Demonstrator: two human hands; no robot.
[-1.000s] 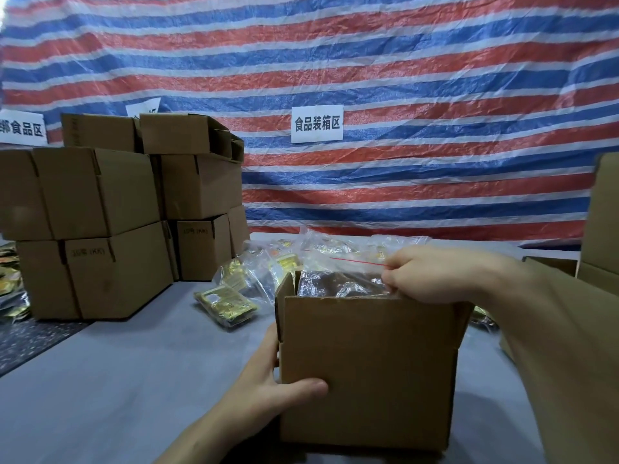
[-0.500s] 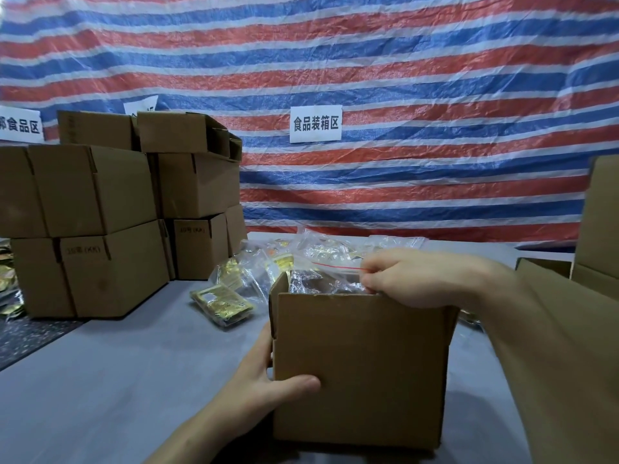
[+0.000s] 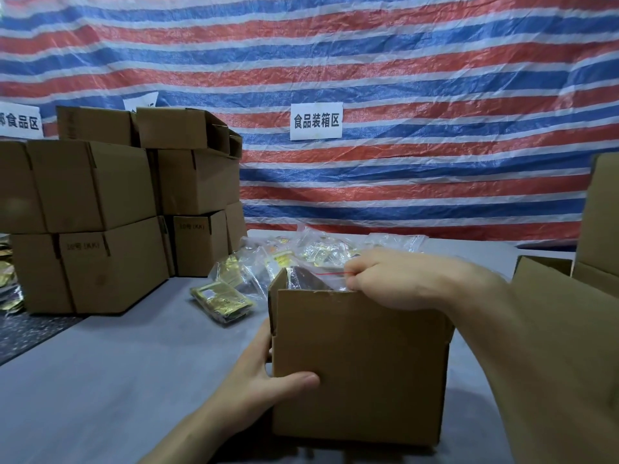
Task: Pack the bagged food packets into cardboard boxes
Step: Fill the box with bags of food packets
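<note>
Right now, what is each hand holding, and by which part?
Right hand pinches the clear bag by its red-lined top edge; left hand grips the cardboard box at its near left corner.

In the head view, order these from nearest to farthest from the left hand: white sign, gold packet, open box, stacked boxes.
1. open box, left hand grips its corner.
2. gold packet, on table beyond.
3. stacked boxes, far left.
4. white sign, back tarp.

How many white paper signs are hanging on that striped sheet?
3: a sign cut off at the left edge, a second sign peeking above the stacked boxes, a third sign in the middle. Others may hide behind them.
</note>
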